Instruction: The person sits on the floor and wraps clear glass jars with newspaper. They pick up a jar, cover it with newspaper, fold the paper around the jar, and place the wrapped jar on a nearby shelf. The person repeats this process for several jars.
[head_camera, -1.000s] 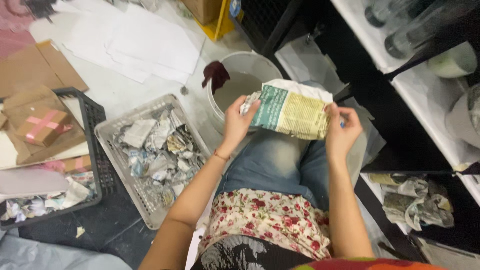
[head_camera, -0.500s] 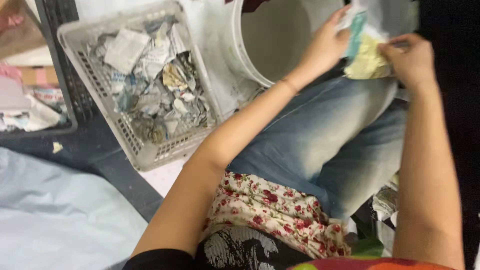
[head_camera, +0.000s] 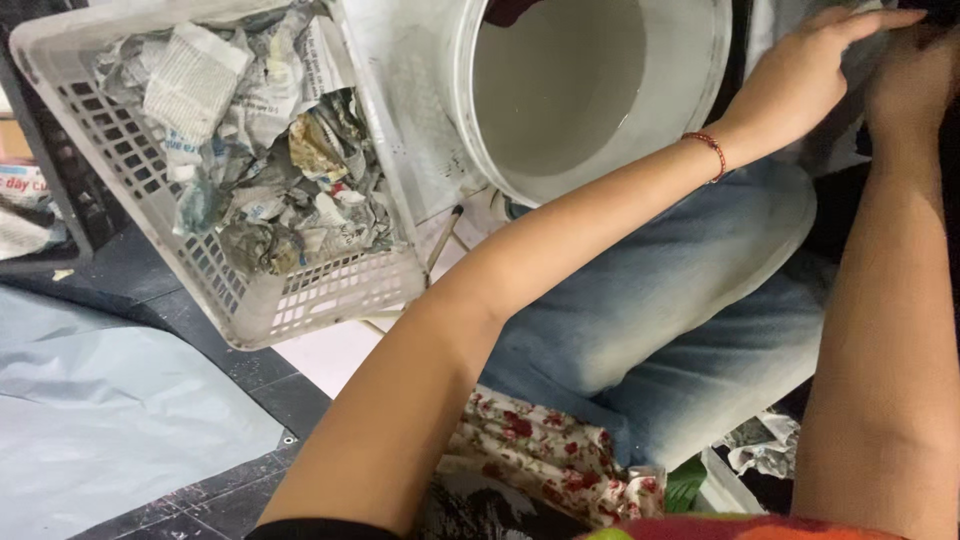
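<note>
Your left hand (head_camera: 820, 70) stretches with fingers out flat toward the top right corner, touching something pale there that's too cut off to identify. Your right hand (head_camera: 915, 75) sits just beside it in shadow, and I can't tell whether it's gripping. A white bucket (head_camera: 590, 95) stands just left of your left wrist, above your jeans (head_camera: 680, 310). Beside the bucket, a white basket (head_camera: 330, 295) holds crumpled newspaper (head_camera: 270, 160).
</note>
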